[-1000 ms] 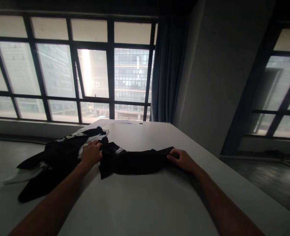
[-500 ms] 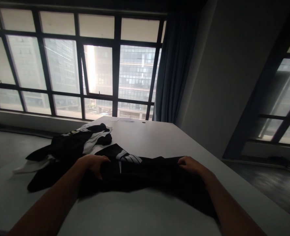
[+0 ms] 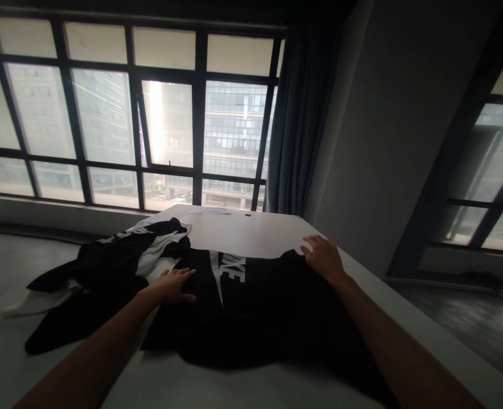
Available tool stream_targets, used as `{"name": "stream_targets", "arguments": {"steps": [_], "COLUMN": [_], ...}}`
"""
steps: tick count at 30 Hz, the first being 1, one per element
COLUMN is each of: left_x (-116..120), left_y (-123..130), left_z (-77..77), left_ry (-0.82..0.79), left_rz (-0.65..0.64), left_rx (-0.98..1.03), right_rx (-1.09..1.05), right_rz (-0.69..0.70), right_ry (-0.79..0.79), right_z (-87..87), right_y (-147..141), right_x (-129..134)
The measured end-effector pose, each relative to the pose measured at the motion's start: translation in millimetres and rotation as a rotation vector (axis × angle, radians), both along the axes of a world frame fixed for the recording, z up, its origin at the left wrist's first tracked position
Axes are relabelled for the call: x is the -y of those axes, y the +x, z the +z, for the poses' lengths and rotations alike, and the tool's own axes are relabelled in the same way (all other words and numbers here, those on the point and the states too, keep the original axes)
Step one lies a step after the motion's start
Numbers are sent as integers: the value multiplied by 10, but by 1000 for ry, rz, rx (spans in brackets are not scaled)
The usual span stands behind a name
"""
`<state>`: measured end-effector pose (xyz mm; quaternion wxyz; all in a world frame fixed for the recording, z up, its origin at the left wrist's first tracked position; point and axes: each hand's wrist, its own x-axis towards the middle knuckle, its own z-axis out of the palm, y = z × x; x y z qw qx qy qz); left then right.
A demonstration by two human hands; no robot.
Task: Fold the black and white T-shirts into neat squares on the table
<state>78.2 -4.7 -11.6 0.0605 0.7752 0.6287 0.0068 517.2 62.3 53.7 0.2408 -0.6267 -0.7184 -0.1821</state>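
Observation:
A black garment with a white printed logo lies spread on the white table. On its left part rests my left hand, fingers apart and nothing gripped. My right hand is at the garment's far right corner, its fingers spread and holding nothing. The logo sits between the hands, nearer the left one. To the left, a crumpled pile of black and white clothes lies beside the garment.
Papers lie at the table's far end, near a small dark round spot. Behind stand large windows and a blue curtain. A grey wall rises at the right, beyond the table's edge.
Both hands have let go of the black garment and opened. The garment now lies flatter, with more of its logo showing. My right hand has moved slightly up, away from me.

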Motion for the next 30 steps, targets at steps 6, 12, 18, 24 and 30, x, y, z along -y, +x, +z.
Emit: {"name": "stream_targets", "arguments": {"steps": [6, 12, 18, 24, 30], "left_x": [68, 60, -70, 79, 36], "left_y": [-41, 8, 98, 285, 194], "left_z": [72, 41, -80, 63, -5], "left_ry": [-162, -146, 337, 308, 145], "left_rz": [120, 140, 73, -167, -200], "left_rx": [-85, -53, -32, 169, 111], "right_rx": [19, -64, 40, -116, -124], "right_rz": [143, 95, -156, -32, 110], "right_ry": [-790, -819, -391, -563, -776], "right_z": [-544, -774, -851, -538, -661], "right_y": [424, 900, 724, 679, 816], "right_x": [120, 17, 25, 274, 290]}}
